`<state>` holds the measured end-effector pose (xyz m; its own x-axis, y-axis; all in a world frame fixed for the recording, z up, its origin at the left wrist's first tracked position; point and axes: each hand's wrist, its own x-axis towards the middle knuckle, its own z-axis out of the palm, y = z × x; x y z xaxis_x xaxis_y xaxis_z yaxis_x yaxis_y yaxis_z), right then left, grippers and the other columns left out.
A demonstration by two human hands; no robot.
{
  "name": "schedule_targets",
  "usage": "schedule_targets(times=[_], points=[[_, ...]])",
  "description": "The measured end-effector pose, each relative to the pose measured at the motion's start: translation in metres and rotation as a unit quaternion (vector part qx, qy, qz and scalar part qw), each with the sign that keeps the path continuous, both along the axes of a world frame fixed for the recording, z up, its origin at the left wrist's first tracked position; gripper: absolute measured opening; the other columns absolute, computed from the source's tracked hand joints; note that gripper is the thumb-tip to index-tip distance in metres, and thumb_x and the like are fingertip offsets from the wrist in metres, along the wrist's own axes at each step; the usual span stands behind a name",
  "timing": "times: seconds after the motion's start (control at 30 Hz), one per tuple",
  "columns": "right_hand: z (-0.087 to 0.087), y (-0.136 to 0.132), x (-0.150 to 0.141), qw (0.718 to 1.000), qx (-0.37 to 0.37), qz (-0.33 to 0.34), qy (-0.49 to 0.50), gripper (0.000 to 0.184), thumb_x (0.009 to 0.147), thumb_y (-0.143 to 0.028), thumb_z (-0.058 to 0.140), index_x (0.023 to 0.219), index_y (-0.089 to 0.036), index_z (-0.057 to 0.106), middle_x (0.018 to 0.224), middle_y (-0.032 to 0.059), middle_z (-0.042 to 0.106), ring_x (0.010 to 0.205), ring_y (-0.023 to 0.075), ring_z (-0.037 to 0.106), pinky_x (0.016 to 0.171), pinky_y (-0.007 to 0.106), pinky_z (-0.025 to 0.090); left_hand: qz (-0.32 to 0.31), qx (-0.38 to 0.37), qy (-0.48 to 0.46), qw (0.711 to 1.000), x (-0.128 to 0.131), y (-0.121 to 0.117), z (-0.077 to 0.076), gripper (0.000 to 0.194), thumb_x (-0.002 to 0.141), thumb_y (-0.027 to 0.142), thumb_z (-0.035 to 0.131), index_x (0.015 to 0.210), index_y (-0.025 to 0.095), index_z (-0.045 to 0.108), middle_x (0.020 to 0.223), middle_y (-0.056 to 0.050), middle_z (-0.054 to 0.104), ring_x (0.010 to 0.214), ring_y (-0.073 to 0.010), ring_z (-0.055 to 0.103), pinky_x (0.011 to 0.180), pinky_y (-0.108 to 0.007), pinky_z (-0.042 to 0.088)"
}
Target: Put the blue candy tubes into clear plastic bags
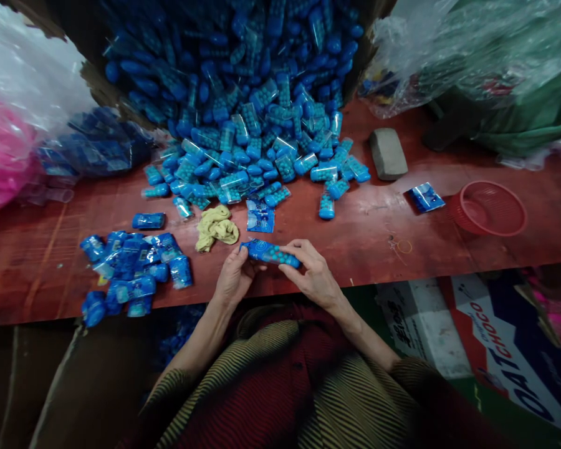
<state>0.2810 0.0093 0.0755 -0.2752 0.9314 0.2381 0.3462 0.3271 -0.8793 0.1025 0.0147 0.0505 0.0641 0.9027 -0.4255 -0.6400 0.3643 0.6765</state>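
A clear tube of small blue balls (279, 254) lies nearly level between my hands at the table's front edge, its blue end to the right. A blue printed sleeve (258, 249) covers its left part. My left hand (236, 274) pinches the left end of the sleeve. My right hand (314, 269) is closed around the blue end of the tube. Just beyond them lie flat printed sleeves (260, 216) and a crumpled yellow cloth (216, 228). To the left is a heap of sleeved tubes (131, 257), with one sleeved tube (148, 221) apart from it.
A big pile of unsleeved tubes (243, 156) spills from a box at the back. On the right are a grey block (388, 154), a sleeve stack (425, 197) and a red plastic basket (458, 215). Plastic bags (490, 56) stand behind; printed cartons (500, 355) are below the table.
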Motion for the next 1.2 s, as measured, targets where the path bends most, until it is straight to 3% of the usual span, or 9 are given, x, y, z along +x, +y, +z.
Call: schedule_targets(times=[0.1,0.27,0.43,0.57,0.67,0.77,0.97,1.2], points=[[-0.002,0.000,-0.001,0.999,-0.029,-0.019,0.025,0.026,0.083,-0.019,0.058,0.109,-0.023,0.060,0.105,0.0068,0.055,0.099,0.0188,0.057,0.090,0.036,0.048,-0.005,-0.005,0.012,1.000,0.001,-0.001,-0.001,0.027,0.067,0.034,0.075,0.079,0.015,0.061,0.069,-0.001,0.068,0.061,-0.0140,0.063,0.052,-0.025,0.054],[-0.013,-0.006,-0.010,0.999,0.001,-0.036,0.009,0.027,0.085,-0.023,0.057,0.111,-0.020,0.060,0.109,0.0105,0.054,0.104,0.0205,0.056,0.093,0.037,0.046,-0.009,-0.002,0.041,0.999,0.008,-0.004,-0.001,0.031,0.065,0.035,0.077,0.081,0.014,0.060,0.070,-0.001,0.068,0.060,-0.0118,0.063,0.054,-0.022,0.053],[-0.024,-0.009,-0.017,0.995,-0.017,-0.080,0.064,0.032,0.084,-0.026,0.060,0.115,-0.019,0.060,0.113,0.0108,0.055,0.107,0.0208,0.056,0.095,0.036,0.046,0.007,-0.038,0.047,0.998,0.015,0.000,-0.001,0.034,0.064,0.031,0.078,0.085,0.015,0.057,0.070,0.001,0.067,0.059,-0.0104,0.063,0.054,-0.021,0.054],[-0.031,-0.007,-0.013,0.987,-0.092,-0.045,0.123,0.030,0.089,-0.027,0.049,0.117,-0.023,0.060,0.121,0.0086,0.055,0.113,0.0195,0.053,0.091,0.033,0.050,-0.011,-0.080,0.033,0.996,0.013,0.004,0.000,0.027,0.069,0.029,0.074,0.083,0.014,0.055,0.070,-0.001,0.068,0.059,-0.0132,0.065,0.053,-0.023,0.055],[-0.034,-0.004,-0.011,0.963,-0.176,-0.070,0.191,0.026,0.086,-0.030,0.052,0.107,-0.022,0.065,0.116,0.0067,0.058,0.101,0.0177,0.060,0.074,0.028,0.056,-0.034,-0.102,0.031,0.994,0.011,0.005,0.000,0.024,0.072,0.029,0.071,0.082,0.013,0.056,0.071,-0.003,0.069,0.060,-0.0157,0.067,0.051,-0.023,0.056],[-0.030,-0.003,-0.010,0.939,-0.238,-0.092,0.231,0.023,0.080,-0.030,0.057,0.100,-0.021,0.066,0.108,0.0047,0.061,0.087,0.0151,0.062,0.068,0.027,0.058,-0.018,-0.086,0.034,0.996,0.010,0.005,0.000,0.024,0.070,0.027,0.073,0.081,0.014,0.056,0.069,-0.001,0.068,0.059,-0.0141,0.066,0.051,-0.023,0.057],[-0.019,-0.003,-0.006,0.948,-0.207,-0.104,0.218,0.023,0.082,-0.031,0.056,0.101,-0.022,0.064,0.111,0.0050,0.059,0.087,0.0149,0.061,0.068,0.026,0.057,-0.009,-0.043,0.048,0.998,0.010,0.008,0.004,0.028,0.070,0.029,0.073,0.086,0.016,0.055,0.069,0.002,0.067,0.058,-0.0100,0.064,0.057,-0.021,0.057],[-0.027,-0.002,-0.007,0.943,-0.229,-0.060,0.232,0.030,0.077,-0.030,0.063,0.106,-0.022,0.062,0.109,0.0051,0.060,0.083,0.0139,0.059,0.071,0.027,0.054,-0.030,-0.054,0.033,0.998,0.012,0.007,0.004,0.029,0.070,0.028,0.073,0.088,0.016,0.053,0.071,0.001,0.067,0.058,-0.0116,0.065,0.055,-0.023,0.057]])
